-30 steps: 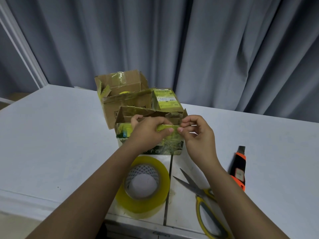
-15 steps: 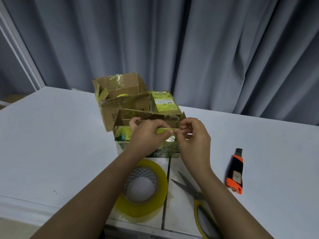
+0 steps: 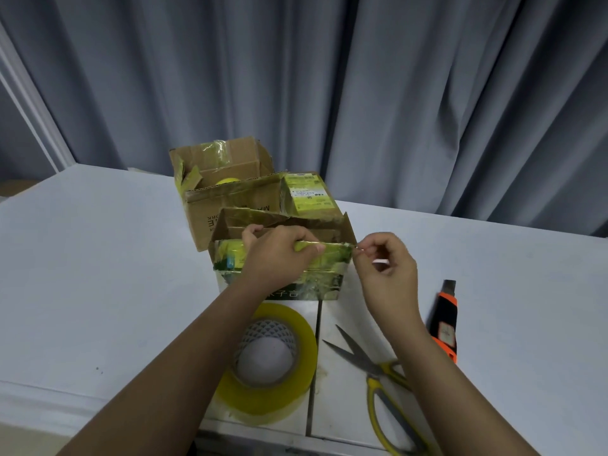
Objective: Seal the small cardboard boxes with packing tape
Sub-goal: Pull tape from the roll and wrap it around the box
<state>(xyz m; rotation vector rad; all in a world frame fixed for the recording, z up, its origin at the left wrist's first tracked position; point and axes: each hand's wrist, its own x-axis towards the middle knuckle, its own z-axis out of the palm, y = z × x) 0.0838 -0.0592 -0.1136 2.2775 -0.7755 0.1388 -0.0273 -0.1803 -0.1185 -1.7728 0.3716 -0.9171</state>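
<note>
Two hands, left hand [image 3: 279, 255] gripping box [image 3: 325, 278] flap

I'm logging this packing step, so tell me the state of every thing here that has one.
Near small cardboard box wrapped in yellowish tape: flaps open, unsealed.
Brown cardboard box behind it: open.
Yellow packing tape roll: lying flat on the table.
Yellow-handled scissors: blades open.
Orange utility knife: lying untouched.
Left hand: grips the near box's front flap.
Right hand: pinches the flap's right end.
</note>
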